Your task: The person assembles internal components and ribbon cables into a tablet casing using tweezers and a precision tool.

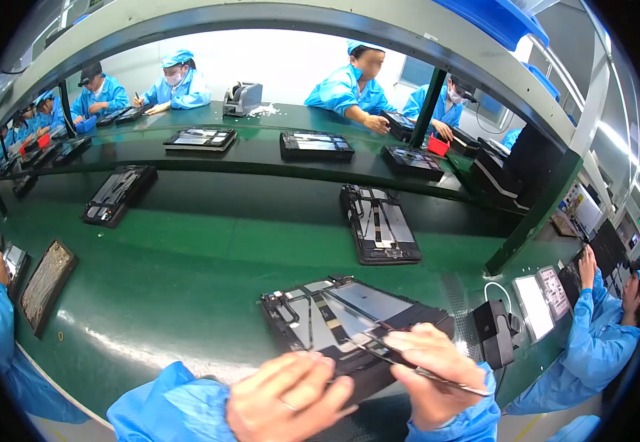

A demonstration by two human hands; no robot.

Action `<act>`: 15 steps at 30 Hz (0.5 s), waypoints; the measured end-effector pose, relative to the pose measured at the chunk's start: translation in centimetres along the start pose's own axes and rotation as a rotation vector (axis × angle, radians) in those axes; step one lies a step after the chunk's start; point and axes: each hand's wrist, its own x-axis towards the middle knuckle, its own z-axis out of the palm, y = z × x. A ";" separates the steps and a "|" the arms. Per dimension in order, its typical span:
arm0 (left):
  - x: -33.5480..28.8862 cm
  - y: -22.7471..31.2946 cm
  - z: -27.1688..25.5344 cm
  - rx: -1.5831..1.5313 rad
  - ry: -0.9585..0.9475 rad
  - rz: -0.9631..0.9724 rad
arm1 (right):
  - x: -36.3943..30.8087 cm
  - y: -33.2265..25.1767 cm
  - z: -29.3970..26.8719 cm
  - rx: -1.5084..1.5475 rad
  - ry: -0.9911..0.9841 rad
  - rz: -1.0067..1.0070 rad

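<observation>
An opened tablet (368, 302) with silver battery panels and dark ribbon cables lies in a thick black tray (375, 379) just before me. My right hand (434, 368) is closed around a pair of tweezers (379, 348), whose tips reach over the tablet's near part. Beside the tray's near left edge is my left hand (287, 394), fingers bent and somewhat apart, with a ring on one finger. I see nothing held in it. Its fingertips partly cover that edge, and my right hand hides the tablet's near right corner.
Another opened tablet (380, 221) lies beyond mine. A tray of small parts (47, 283) stands left, and a black device (495, 331) with a white cable right. A green post (533, 214) and raised shelf (253, 151) border the bench (187, 280). Co-workers sit around.
</observation>
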 end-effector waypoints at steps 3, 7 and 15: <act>2.6 2.4 1.3 -0.049 0.168 0.000 | -0.3 0.9 0.1 -0.250 0.051 -0.060; 3.6 0.8 1.9 -0.209 -0.049 -0.171 | 0.2 0.6 -1.9 -0.168 0.296 0.276; -1.1 -6.7 6.2 -0.176 -0.335 -0.400 | -1.1 7.3 -7.3 0.106 0.711 0.420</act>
